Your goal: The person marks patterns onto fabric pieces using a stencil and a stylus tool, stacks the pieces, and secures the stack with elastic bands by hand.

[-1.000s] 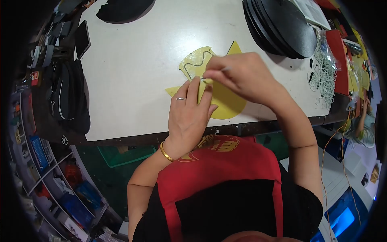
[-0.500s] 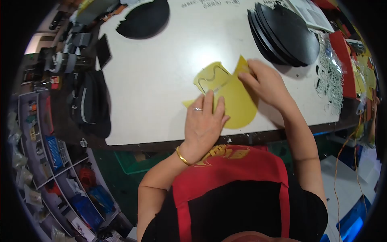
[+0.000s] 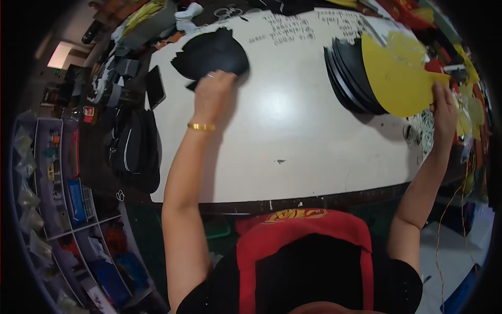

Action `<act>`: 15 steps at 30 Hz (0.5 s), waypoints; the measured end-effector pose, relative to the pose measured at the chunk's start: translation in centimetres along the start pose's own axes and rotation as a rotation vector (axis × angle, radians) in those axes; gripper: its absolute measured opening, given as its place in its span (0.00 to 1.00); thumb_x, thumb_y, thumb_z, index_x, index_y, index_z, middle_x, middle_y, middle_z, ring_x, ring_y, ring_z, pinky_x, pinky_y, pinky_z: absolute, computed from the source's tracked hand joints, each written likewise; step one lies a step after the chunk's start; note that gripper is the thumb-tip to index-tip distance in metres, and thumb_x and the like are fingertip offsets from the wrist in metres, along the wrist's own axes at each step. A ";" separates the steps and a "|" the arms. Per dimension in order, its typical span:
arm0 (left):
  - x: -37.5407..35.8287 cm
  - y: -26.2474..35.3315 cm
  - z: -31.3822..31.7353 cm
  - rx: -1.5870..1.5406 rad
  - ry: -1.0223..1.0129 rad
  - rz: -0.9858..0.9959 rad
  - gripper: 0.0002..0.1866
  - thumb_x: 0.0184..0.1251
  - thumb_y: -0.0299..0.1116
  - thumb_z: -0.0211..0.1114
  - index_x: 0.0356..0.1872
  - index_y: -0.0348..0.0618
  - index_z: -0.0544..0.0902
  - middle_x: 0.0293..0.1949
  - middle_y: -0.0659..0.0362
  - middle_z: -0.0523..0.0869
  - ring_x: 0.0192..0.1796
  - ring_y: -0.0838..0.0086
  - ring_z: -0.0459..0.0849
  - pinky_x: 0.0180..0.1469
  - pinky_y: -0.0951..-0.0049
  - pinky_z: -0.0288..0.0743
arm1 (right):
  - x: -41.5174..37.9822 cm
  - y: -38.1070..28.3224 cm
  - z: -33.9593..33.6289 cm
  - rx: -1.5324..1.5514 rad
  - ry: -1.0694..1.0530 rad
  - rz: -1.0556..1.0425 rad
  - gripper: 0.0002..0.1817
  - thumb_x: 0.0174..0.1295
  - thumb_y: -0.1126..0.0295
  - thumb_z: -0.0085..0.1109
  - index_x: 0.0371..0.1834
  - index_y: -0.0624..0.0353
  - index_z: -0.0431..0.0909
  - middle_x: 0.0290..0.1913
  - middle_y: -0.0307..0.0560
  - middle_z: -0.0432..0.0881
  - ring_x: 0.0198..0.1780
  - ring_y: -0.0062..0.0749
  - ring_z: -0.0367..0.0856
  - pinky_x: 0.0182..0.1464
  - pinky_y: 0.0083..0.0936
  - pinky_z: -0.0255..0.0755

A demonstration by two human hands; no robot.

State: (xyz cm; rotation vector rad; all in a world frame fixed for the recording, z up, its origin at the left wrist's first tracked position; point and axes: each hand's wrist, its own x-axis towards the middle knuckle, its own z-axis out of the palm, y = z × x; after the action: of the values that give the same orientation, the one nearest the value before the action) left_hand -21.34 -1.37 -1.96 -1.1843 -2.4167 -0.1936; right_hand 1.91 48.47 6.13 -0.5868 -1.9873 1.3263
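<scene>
A flat yellow cut-out piece [image 3: 400,78] with a rounded edge lies over the stack of black cut-out pieces [image 3: 348,78] at the right. My right hand [image 3: 443,112] is closed on the yellow piece's narrow right end. At the upper left, my left hand [image 3: 214,94], with a ring on one finger, has curled fingers at the lower edge of a rounded black cut-out piece [image 3: 212,55] with a jagged top. The fingertips pinch that edge, and a black corner shows just left of them.
Handwriting marks the far part of the white tabletop [image 3: 251,157]. A dark phone [image 3: 155,86] and a black bag [image 3: 133,144] sit at the left edge. Pale elastic loops [image 3: 426,131] lie by the right edge. A divided shelf [image 3: 73,225] stands lower left.
The yellow piece has gone from the table's middle to above the right black stack, in my right hand. My left hand has left it and reached the black piece at upper left.
</scene>
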 end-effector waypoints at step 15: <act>-8.5 18.8 -6.8 -0.340 -0.088 -0.151 0.27 0.53 0.38 0.78 0.55 0.39 0.83 0.54 0.51 0.83 0.59 0.54 0.81 0.60 0.57 0.75 | -14.0 -1.3 15.7 -0.529 -0.745 -0.072 0.18 0.63 0.56 0.69 0.44 0.62 0.85 0.27 0.54 0.86 0.29 0.43 0.88 0.36 0.33 0.79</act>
State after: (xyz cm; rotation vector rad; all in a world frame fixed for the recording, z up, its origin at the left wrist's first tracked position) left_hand 0.03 2.16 -0.88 -1.1674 -2.6247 -0.6326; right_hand -0.21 28.65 -0.72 -0.2466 -2.9810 1.0483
